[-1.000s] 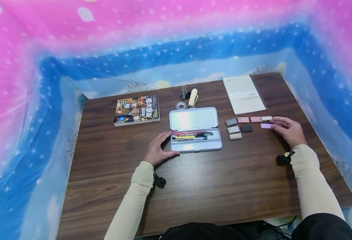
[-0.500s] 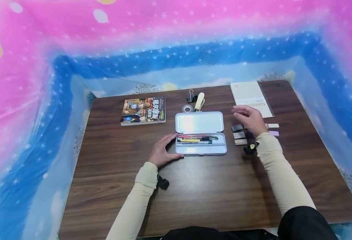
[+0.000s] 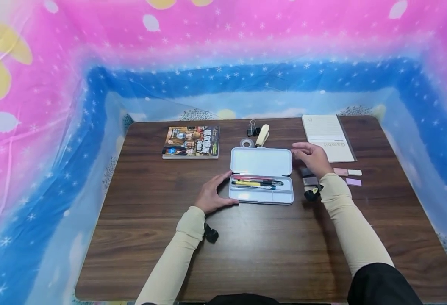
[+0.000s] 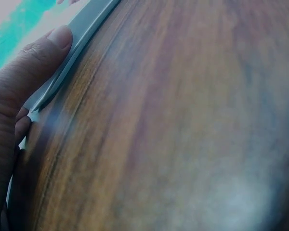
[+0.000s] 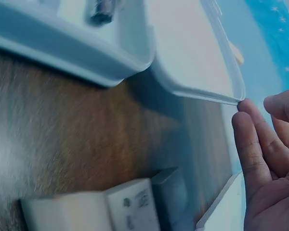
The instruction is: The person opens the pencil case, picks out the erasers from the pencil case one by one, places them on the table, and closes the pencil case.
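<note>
The open pencil case (image 3: 261, 182) lay mid-desk (image 3: 151, 237) with pens in its tray. The left hand (image 3: 212, 197) rested against its near-left corner, thumb along the front edge, fingers loosely curved. The right hand (image 3: 312, 156) was relaxed and empty, its fingertips (image 5: 248, 132) touching the far-right corner of the lid (image 3: 260, 161), beside small erasers (image 3: 309, 177).

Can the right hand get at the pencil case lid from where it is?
Probably yes: the right hand is open at the far right corner of the lid, a fingertip already at its edge, nothing between.

a dark wooden table (image 3: 269, 254) carries an open pencil case (image 3: 261, 176), book (image 3: 191, 142), notebook (image 3: 330, 137) and erasers (image 3: 348, 177).
</note>
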The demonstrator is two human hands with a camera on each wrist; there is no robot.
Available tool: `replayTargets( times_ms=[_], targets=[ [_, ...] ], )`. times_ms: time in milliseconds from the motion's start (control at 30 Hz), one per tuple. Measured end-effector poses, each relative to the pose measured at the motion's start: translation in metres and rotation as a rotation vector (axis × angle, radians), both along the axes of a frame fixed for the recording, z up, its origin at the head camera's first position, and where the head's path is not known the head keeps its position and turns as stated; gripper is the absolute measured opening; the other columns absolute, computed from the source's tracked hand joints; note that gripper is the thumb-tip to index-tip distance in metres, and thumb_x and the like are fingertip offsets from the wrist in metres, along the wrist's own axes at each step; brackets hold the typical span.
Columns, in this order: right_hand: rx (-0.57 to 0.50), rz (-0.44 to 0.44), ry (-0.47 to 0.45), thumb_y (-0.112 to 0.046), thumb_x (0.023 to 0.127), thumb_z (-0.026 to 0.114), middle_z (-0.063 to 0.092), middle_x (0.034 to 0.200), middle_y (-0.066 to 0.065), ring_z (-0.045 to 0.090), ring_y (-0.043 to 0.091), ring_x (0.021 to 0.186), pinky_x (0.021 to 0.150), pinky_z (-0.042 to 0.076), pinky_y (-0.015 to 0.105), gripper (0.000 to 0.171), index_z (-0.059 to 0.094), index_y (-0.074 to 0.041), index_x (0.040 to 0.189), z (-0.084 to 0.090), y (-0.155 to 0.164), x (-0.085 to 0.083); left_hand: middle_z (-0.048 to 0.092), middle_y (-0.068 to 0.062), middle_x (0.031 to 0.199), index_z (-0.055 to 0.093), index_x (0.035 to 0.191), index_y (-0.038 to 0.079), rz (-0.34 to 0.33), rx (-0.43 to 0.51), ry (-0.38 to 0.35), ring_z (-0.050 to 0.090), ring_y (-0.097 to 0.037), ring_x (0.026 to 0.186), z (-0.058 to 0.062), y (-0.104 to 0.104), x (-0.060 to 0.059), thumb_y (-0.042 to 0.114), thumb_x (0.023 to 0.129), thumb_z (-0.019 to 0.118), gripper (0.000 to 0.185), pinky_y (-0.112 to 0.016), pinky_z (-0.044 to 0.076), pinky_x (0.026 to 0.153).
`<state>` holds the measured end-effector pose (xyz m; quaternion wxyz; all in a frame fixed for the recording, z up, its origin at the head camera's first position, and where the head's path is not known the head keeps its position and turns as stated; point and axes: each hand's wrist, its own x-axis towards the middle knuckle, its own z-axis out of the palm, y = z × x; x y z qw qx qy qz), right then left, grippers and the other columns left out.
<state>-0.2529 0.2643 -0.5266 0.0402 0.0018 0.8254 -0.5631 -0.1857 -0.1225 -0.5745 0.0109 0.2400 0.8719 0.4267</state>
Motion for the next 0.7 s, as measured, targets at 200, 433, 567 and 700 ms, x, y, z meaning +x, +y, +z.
replayTargets(
  times_ms=[200,433,567,700],
  targets=[
    [-0.047,-0.045,0.074,-0.022,0.108,0.065,0.077,0.12,0.012,0.071,0.01,0.104,0.09,0.055,0.019,0.035,0.067,0.001,0.135,0.01,0.005,0.03,0.063,-0.011,0.147,0.016,0.168,0.007,-0.008,0.099,-0.076,0.052,-0.029,0.143,-0.007,0.005,0.008,0.02,0.073,0.101,0.128,-0.05,0.033,0.124],
    [0.072,-0.05,0.234,-0.015,0.099,0.077,0.08,0.104,0.009,0.07,0.0,0.087,0.075,0.055,0.012,0.022,0.075,-0.001,0.116,0.029,-0.006,0.094,0.061,-0.015,0.148,0.013,0.169,0.007,0.022,0.083,-0.099,0.046,-0.036,0.146,0.001,0.002,0.006,0.025,0.073,0.101,0.131,-0.057,0.035,0.122],
    [0.121,-0.098,0.265,-0.012,0.094,0.082,0.079,0.101,0.011,0.07,-0.002,0.085,0.074,0.056,0.011,0.018,0.077,-0.003,0.109,0.023,-0.013,0.114,0.06,-0.015,0.15,0.016,0.168,0.008,0.026,0.105,-0.104,0.046,-0.036,0.146,0.002,0.001,0.003,0.037,0.089,0.087,0.11,-0.058,0.033,0.122],
    [0.152,-0.157,0.243,-0.014,0.091,0.086,0.079,0.097,0.008,0.069,-0.002,0.081,0.072,0.056,0.011,0.018,0.078,-0.006,0.105,0.014,-0.021,0.125,0.062,-0.017,0.147,0.022,0.166,0.004,0.023,0.119,-0.051,0.046,-0.037,0.147,0.001,-0.001,0.001,0.058,0.105,0.059,0.09,-0.056,0.034,0.122]
  ],
)
